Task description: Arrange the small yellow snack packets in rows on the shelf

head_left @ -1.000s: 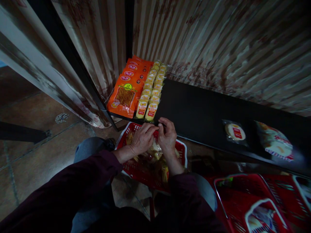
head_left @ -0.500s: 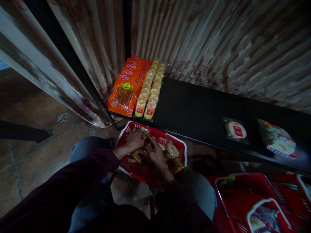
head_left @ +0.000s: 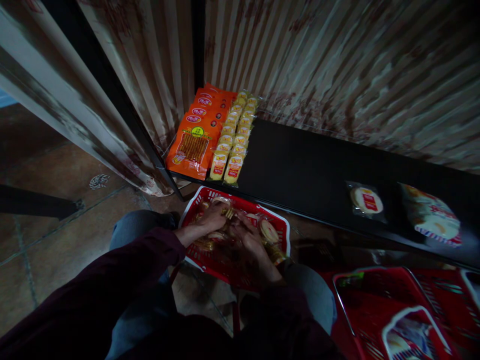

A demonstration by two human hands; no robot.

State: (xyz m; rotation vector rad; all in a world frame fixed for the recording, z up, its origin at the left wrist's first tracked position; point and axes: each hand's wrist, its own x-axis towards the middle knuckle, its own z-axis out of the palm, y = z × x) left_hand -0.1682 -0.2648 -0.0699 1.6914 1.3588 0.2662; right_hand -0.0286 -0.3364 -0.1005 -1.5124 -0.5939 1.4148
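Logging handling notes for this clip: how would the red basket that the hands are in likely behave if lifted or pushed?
The red basket would probably hold its shape, judging by its continuous-looking white rim. The wrapped packs lie jumbled inside, so they would likely shift if it tilted. Its slotted walls suggest modest weight.

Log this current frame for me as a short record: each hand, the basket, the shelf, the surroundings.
Left hand: inside the red basket, fingers at a small wrapped snack; grip unclear
Right hand: in the same basket, beside the left; hold unclear
Basket contents: wrapped snacks, including a round one
Black shelf, left end: overlapping orange packets, beside two rows of yellow packs
Shelf, right part: round wrapped item, larger bag
Behind shelf: patterned curtain
Lower right: more red baskets
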